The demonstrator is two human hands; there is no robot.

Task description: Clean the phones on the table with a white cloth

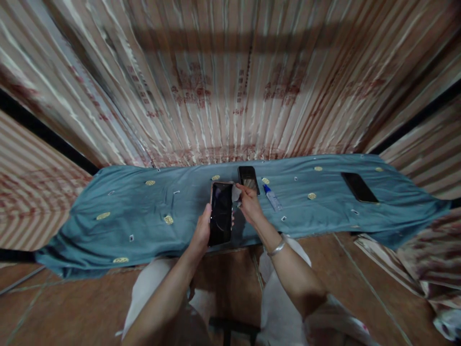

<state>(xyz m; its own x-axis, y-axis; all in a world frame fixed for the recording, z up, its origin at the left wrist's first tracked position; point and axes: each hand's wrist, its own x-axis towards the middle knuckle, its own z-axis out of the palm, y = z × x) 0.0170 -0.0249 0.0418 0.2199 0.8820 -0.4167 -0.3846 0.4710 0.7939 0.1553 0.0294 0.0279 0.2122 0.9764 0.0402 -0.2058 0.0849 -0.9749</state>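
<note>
A dark-screened smartphone [221,211] is held upright in my left hand [202,229], thumb along its left edge and fingertips showing at its right edge. My right hand [249,204] pinches a small whitish cloth or tissue [236,193] at the phone's upper right edge. Just beyond my right hand lies a second black phone [248,179] on the blue cloth, its lower part close to my fingers. To the right of that hand, a small clear spray bottle [272,198] with a blue top rests on its side.
A blue patterned cloth [190,192] covers the long, low surface before me. A third black phone [359,187] lies at the far right. Striped curtains [230,96] hang behind and at both sides, with dark frame bars [46,132]. Brown tiled floor [360,283] shows below.
</note>
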